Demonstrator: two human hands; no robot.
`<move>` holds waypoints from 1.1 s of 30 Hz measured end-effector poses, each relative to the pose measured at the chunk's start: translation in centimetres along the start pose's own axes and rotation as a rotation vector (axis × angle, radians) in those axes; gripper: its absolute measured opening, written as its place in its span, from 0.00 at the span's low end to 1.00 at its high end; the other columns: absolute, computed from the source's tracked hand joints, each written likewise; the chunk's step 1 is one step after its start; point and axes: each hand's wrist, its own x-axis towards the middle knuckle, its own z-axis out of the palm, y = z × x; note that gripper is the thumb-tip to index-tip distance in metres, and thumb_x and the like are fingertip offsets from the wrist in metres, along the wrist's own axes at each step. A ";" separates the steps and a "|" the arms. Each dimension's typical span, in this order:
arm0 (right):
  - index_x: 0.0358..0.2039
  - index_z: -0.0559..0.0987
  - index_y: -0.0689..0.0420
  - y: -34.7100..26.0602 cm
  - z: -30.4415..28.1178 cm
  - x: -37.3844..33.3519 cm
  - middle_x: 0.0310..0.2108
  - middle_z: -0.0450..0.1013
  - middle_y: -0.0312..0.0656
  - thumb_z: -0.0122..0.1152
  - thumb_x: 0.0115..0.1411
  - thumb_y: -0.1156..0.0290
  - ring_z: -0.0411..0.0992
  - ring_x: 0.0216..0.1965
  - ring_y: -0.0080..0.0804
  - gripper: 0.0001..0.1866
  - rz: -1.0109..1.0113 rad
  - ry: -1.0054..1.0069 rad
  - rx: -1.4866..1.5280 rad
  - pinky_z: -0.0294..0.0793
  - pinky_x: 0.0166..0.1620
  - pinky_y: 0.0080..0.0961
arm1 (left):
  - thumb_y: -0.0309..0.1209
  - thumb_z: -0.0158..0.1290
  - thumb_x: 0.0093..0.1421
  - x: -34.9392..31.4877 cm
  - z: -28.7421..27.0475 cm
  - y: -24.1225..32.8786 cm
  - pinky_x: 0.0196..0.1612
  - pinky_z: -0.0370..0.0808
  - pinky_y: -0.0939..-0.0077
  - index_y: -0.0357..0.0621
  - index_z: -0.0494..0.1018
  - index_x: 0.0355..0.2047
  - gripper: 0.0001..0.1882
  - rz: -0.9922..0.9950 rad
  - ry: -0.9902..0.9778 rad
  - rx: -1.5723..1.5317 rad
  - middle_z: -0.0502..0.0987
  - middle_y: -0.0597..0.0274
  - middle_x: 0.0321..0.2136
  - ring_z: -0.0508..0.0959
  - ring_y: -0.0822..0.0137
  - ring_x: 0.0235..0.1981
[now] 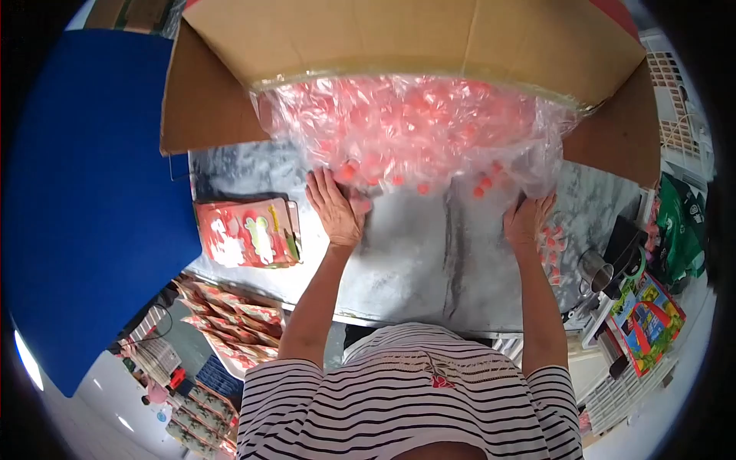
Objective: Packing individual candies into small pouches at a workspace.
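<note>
The scene is viewed from the wearer's head through a wide fisheye lens, aimed steeply down at the grey worktable (399,264). The striped shirt (368,402) is caught close, along the lower edge.

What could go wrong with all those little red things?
The plastic bag bulges out of the cardboard box onto the table, so it might slip or tear and spill its red pieces. Small loose pieces lie beside the right hand; that arm could brush them away.
</note>
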 end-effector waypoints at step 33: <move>0.63 0.60 0.58 0.8 1.7 -0.3 0.68 0.43 0.49 0.64 0.50 0.55 0.39 0.69 0.52 0.43 -0.015 0.011 -0.065 0.38 0.68 0.50 | 0.29 0.61 0.50 -2.1 -6.6 9.0 0.60 0.63 0.50 0.47 0.69 0.56 0.31 0.313 -0.211 -0.296 0.58 0.30 0.58 0.58 0.35 0.60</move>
